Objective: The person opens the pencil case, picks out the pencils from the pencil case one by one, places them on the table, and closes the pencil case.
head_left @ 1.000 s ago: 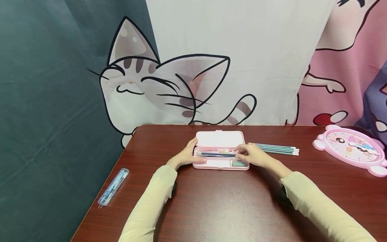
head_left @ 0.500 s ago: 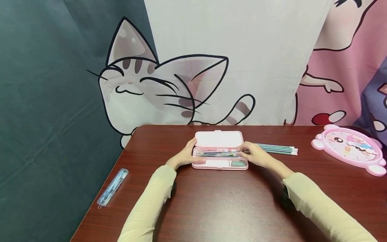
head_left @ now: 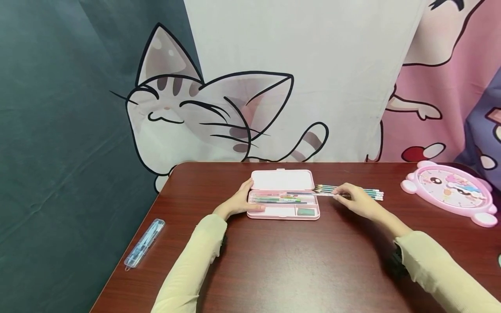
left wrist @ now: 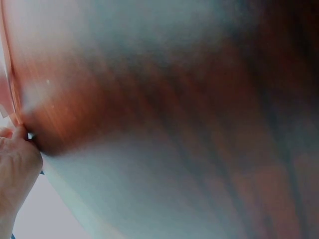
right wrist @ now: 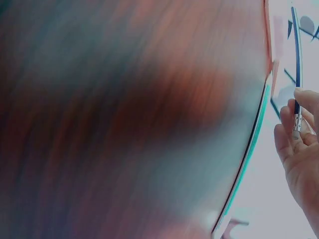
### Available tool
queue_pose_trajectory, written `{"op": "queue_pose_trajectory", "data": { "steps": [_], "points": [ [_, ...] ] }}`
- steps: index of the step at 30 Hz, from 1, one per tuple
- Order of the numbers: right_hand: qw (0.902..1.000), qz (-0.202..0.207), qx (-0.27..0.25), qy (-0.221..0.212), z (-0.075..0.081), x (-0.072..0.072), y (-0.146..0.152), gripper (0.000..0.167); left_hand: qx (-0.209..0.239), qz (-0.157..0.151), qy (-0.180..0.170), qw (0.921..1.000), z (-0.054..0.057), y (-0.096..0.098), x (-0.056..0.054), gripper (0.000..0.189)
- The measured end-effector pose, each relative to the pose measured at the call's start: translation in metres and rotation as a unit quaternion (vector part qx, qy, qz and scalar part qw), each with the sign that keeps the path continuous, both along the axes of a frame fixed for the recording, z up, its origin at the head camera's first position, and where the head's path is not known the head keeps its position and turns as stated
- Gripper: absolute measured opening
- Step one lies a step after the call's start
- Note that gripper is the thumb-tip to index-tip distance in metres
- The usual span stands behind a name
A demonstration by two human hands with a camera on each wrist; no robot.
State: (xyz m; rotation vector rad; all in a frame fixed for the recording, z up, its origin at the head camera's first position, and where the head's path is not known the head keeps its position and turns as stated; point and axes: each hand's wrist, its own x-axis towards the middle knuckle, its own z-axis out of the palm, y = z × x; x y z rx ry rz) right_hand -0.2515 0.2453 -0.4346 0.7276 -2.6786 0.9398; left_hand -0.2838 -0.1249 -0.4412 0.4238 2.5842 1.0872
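Observation:
The pink pencil case lies with its lid folded back near the table's far edge. Its compartments hold several pens and a green eraser. My left hand grips the case's left end, thumb over the front rim. To the right of the case, my right hand pinches a dark blue pencil near its eraser end. That pencil points left, its far end over the case. Several teal pencils lie on the table behind the right hand, partly hidden by it.
A light blue transparent case lies by the left edge of the brown table. At the far right is a pink animal-shaped clock. A curtain with a cartoon cat hangs behind the table.
My right hand has moved right, from inside the case to beside it, drawing the dark blue pencil out with it. The left hand keeps its place on the case.

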Motion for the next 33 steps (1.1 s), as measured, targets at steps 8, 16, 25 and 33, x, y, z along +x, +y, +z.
{"op": "queue_pose_trajectory", "data": {
  "steps": [8, 16, 25, 33],
  "points": [
    [0.9993, -0.035, -0.014, 0.009, 0.002, 0.011, 0.044, 0.009, 0.001, -0.005, 0.007, 1.0000, -0.001, 0.001, 0.000, 0.104],
    [0.9967, -0.081, -0.002, 0.005, -0.004, 0.020, 0.082, 0.009, 0.008, -0.006, 0.009, 0.9999, -0.001, 0.001, 0.000, 0.105],
    [0.9949, -0.100, 0.005, 0.011, -0.013, 0.019, 0.096, 0.010, 0.002, -0.001, 0.006, 1.0000, -0.001, 0.000, -0.001, 0.105],
    [0.9939, -0.095, 0.011, 0.055, -0.015, 0.014, 0.095, 0.014, 0.003, -0.001, 0.003, 1.0000, 0.000, 0.000, 0.000, 0.104]
  ]
}}
